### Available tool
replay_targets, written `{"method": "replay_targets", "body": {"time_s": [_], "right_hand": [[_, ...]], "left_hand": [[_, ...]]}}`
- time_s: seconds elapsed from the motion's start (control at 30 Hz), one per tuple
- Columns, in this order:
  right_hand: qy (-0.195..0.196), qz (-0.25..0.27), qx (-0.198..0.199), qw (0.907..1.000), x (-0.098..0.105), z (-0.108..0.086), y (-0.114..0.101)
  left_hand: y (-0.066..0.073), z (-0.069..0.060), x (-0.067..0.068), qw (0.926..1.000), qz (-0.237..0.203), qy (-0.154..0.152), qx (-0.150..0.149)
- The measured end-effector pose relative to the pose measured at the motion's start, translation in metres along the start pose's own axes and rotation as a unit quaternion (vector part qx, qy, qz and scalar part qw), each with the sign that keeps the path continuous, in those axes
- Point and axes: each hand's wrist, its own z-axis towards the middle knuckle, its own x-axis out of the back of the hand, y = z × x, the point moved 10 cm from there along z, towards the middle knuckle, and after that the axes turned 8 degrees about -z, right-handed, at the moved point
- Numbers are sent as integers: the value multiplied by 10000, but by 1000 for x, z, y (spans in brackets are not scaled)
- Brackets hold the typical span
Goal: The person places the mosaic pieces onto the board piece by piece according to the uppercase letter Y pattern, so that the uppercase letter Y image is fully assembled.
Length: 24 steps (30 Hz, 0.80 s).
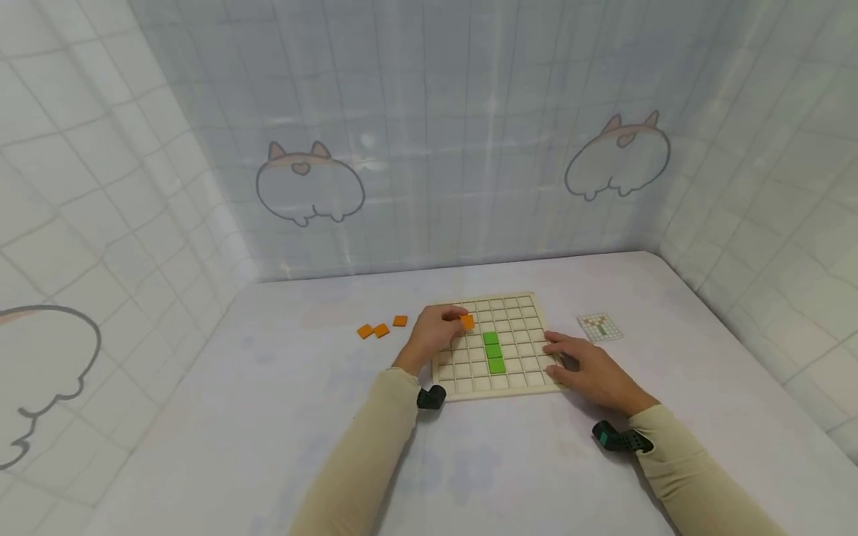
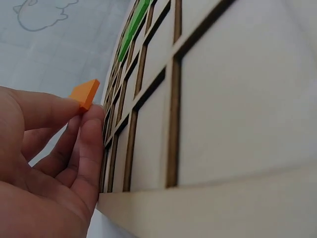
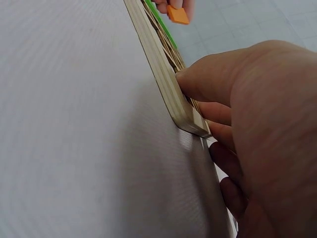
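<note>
An orange square tile (image 1: 467, 322) is pinched between thumb and fingertips of my left hand (image 1: 432, 333), over the upper left part of a pale wooden grid board (image 1: 462, 388). The left wrist view shows the pinched tile (image 2: 85, 94) tilted, beside the board's grooves. Three green tiles (image 1: 493, 351) lie in a column near the board's middle. My right hand (image 1: 593, 372) rests at the board's right edge, fingers spread. In the right wrist view its thumb (image 3: 208, 74) touches the board's edge (image 3: 163, 79); its other fingertips are partly hidden.
Three loose orange tiles (image 1: 381, 330) lie on the pale table (image 1: 302, 417) left of the board. A small card (image 1: 600, 327) with a grid and coloured squares lies to the right. Tile-patterned walls stand behind and at both sides.
</note>
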Motion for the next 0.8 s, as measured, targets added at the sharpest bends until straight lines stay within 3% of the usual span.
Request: {"method": "replay_targets", "body": {"time_s": [0.4, 0.8], "right_hand": [[-35, -147, -37, 9999, -3, 1, 0], [-52, -144, -61, 9999, -2, 0, 1]], "left_hand": [[-4, 5, 0, 9993, 243, -165, 217], [0, 9, -7, 9973, 706, -214, 10]]}}
